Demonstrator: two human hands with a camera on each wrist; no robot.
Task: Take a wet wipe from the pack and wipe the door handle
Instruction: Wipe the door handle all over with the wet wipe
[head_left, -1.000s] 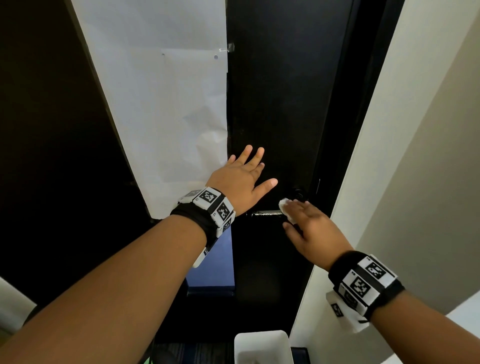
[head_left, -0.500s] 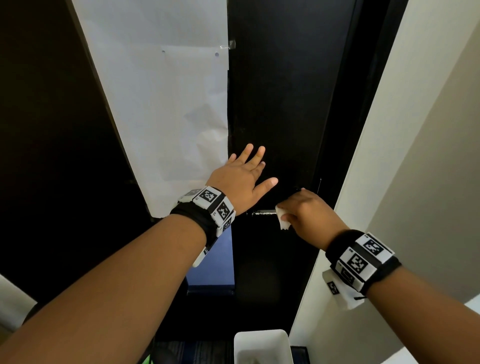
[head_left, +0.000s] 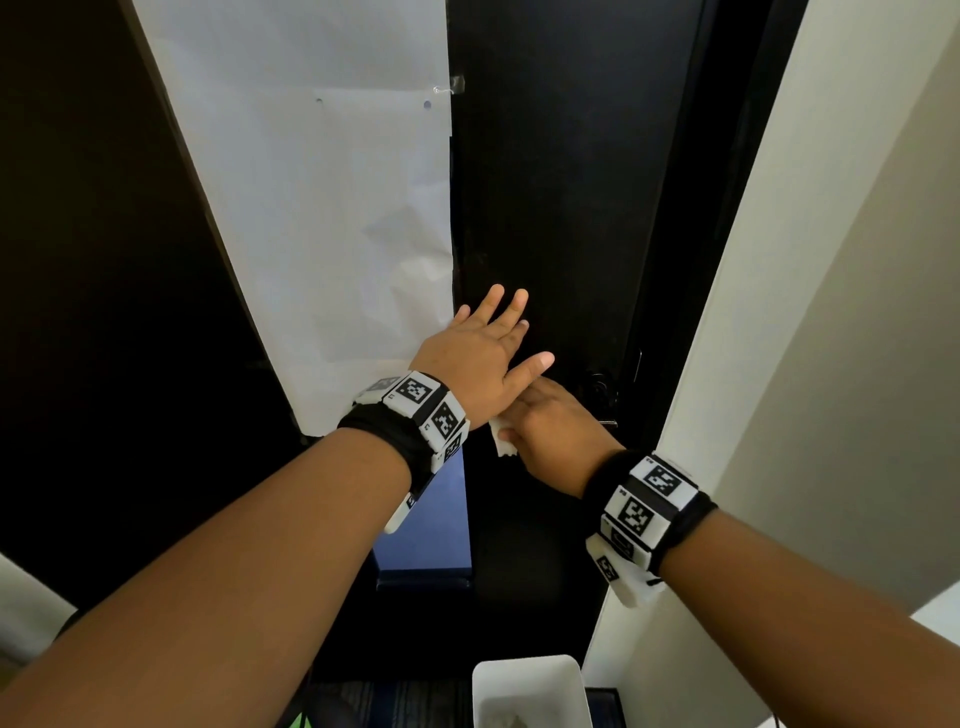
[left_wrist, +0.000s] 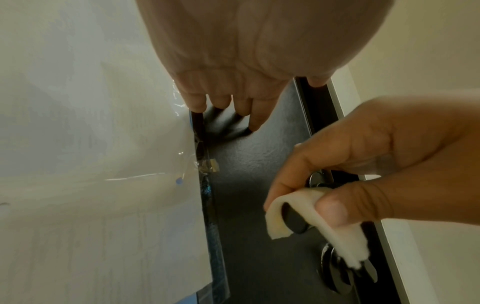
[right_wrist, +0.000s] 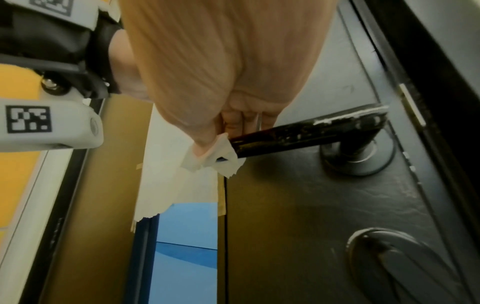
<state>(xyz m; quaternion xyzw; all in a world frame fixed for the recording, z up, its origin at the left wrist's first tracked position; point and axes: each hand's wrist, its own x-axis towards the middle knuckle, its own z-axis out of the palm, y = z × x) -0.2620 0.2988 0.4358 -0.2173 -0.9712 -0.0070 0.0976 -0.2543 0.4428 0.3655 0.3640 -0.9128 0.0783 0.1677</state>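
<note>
The left hand (head_left: 480, 364) lies flat against the black, matte-textured door (head_left: 561, 182), fingers straight and spread, thumb pointing toward the latch side. Just beside its little finger hangs the edge of a large white paper sheet (head_left: 322, 208) taped over the panel left of the door.

Below the left thumb, the right hand (head_left: 553, 434) grips the free end of the black metal lever door handle (right_wrist: 306, 133) through a white wet wipe (left_wrist: 306, 214). Its fingers curl over the top of the lever and the thumb presses from underneath, so the wipe folds around the bar between skin and metal. The rounded tip of the lever shows through the loop of cloth in the left wrist view, and a loose corner of the wipe hangs down past the thumb. Pale scuffs and streaks mark the bare length of the lever between the hand and its round black rose plate (right_wrist: 358, 162).

A second dark oval fitting (right_wrist: 405, 265) sits on the door below the handle. At floor level, a white rectangular bin (head_left: 530, 693) stands at the foot of the door. The pack of wipes is not in view.
</note>
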